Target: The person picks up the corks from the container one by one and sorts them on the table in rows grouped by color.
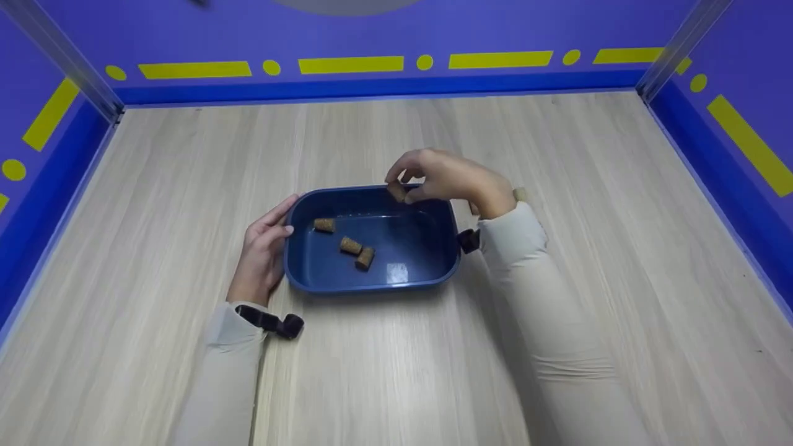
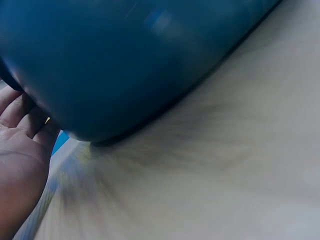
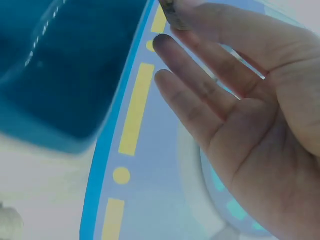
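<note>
A dark blue rectangular container (image 1: 372,288) with rounded corners stands on the table. Three brown cork stoppers lie inside: one cork (image 1: 324,225) towards the left wall, and two close together, a cork (image 1: 350,245) and another cork (image 1: 365,258). My left hand (image 1: 263,251) holds the container's left side, thumb at the rim and fingers along the outer wall. Over the far rim, my right hand (image 1: 443,176) pinches a cork (image 1: 396,191) between thumb and fingertips. In the right wrist view that cork (image 3: 175,16) shows at the top edge, the other fingers loosely extended.
Beyond the container, partly hidden by my right wrist, are a light cork (image 1: 520,194) and a brown cork (image 1: 474,208). Blue-purple panels with yellow marks (image 1: 350,65) wall in the wood-grain table (image 1: 186,161) at the back and both sides.
</note>
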A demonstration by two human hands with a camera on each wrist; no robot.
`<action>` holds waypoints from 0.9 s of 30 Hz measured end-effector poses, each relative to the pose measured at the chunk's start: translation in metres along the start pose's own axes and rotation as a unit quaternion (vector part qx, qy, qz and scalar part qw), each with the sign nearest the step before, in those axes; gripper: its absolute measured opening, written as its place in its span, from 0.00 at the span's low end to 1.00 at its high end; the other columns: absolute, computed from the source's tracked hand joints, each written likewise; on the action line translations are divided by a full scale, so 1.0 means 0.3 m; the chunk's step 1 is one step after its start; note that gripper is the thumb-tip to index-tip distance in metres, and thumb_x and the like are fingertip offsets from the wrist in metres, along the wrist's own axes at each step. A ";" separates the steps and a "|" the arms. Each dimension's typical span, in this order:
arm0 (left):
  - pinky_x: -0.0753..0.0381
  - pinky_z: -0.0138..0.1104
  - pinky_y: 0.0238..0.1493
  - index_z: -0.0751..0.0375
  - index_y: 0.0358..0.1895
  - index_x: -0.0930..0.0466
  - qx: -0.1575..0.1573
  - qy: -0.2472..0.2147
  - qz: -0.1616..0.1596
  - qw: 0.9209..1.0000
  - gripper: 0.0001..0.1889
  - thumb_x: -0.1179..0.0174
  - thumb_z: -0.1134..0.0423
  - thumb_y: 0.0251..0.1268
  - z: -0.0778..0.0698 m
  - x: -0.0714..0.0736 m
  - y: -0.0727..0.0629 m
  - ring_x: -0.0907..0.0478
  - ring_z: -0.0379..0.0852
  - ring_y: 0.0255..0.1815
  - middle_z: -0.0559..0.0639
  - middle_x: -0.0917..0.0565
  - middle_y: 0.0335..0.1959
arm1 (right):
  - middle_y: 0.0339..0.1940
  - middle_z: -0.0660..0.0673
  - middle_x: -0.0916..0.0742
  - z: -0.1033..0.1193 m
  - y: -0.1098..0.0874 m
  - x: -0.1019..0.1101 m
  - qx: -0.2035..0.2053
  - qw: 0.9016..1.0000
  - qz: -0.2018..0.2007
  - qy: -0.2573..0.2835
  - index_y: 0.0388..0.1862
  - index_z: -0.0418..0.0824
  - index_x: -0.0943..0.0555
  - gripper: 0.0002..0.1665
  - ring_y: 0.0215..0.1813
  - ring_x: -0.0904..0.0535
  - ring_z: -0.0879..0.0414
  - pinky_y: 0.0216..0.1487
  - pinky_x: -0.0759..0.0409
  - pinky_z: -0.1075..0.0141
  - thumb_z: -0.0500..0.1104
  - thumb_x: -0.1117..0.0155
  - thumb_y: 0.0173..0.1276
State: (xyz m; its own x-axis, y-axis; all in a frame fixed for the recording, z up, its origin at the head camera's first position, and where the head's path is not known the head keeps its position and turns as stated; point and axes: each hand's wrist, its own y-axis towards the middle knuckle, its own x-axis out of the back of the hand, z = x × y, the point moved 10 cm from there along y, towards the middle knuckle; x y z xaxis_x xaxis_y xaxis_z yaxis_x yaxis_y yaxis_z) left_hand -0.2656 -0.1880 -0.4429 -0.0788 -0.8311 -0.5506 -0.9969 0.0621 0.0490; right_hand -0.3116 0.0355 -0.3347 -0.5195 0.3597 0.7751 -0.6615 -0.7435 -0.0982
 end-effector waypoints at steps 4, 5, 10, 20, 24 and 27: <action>0.23 0.30 0.56 0.73 0.66 0.33 0.002 0.009 -0.004 1.000 0.29 0.57 0.82 0.57 0.001 0.002 0.001 0.24 0.40 0.60 0.49 0.20 0.57 | 0.50 0.42 0.17 -0.028 -0.033 0.037 -0.004 1.000 -0.025 -0.010 0.51 0.38 0.17 0.20 0.55 0.22 0.48 0.61 0.24 0.56 0.30 0.34 0.57; 0.23 0.30 0.56 0.73 0.66 0.33 0.002 0.009 -0.004 1.000 0.29 0.57 0.82 0.57 0.002 0.002 0.001 0.24 0.40 0.60 0.49 0.20 0.57 | 0.49 0.43 0.17 -0.037 -0.042 0.044 -0.006 0.999 -0.030 -0.009 0.51 0.39 0.17 0.20 0.55 0.22 0.48 0.61 0.25 0.56 0.30 0.33 0.57; 0.22 0.30 0.55 0.73 0.65 0.32 0.001 0.005 -0.005 1.000 0.29 0.57 0.82 0.56 0.002 0.002 0.003 0.24 0.41 0.60 0.50 0.20 0.58 | 0.50 0.45 0.17 -0.087 -0.093 0.079 -0.022 0.999 -0.049 -0.002 0.50 0.40 0.17 0.19 0.56 0.23 0.48 0.61 0.25 0.56 0.31 0.33 0.58; 0.22 0.29 0.55 0.70 0.64 0.29 0.005 0.002 -0.010 1.000 0.28 0.57 0.82 0.57 0.005 0.008 0.003 0.24 0.40 0.60 0.50 0.19 0.57 | 0.52 0.43 0.16 -0.180 -0.185 0.133 -0.029 0.995 -0.091 -0.004 0.51 0.39 0.17 0.20 0.56 0.22 0.46 0.61 0.26 0.52 0.31 0.34 0.59; 0.23 0.30 0.56 0.71 0.64 0.30 0.006 0.001 -0.013 1.000 0.28 0.57 0.82 0.56 0.006 0.010 0.002 0.24 0.40 0.60 0.50 0.19 0.56 | 0.52 0.44 0.16 -0.217 -0.215 0.143 -0.045 0.994 -0.100 -0.004 0.52 0.40 0.17 0.20 0.56 0.22 0.46 0.61 0.25 0.52 0.31 0.35 0.59; 0.23 0.30 0.57 0.72 0.65 0.31 0.006 0.003 -0.012 1.000 0.29 0.57 0.82 0.56 0.006 0.010 0.001 0.24 0.40 0.60 0.49 0.19 0.57 | 0.52 0.45 0.16 -0.243 -0.238 0.149 -0.061 0.993 -0.104 0.000 0.52 0.41 0.17 0.21 0.56 0.22 0.46 0.60 0.25 0.52 0.31 0.35 0.59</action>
State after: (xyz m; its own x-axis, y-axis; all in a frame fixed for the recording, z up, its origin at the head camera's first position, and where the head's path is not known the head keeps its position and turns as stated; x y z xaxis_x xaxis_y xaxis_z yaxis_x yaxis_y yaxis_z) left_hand -0.2663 -0.1896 -0.4459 -0.0553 -0.8352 -0.5471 -0.9985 0.0491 0.0260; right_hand -0.3270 0.1459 -0.3387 -0.3643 0.4990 0.7863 -0.8149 -0.5795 -0.0098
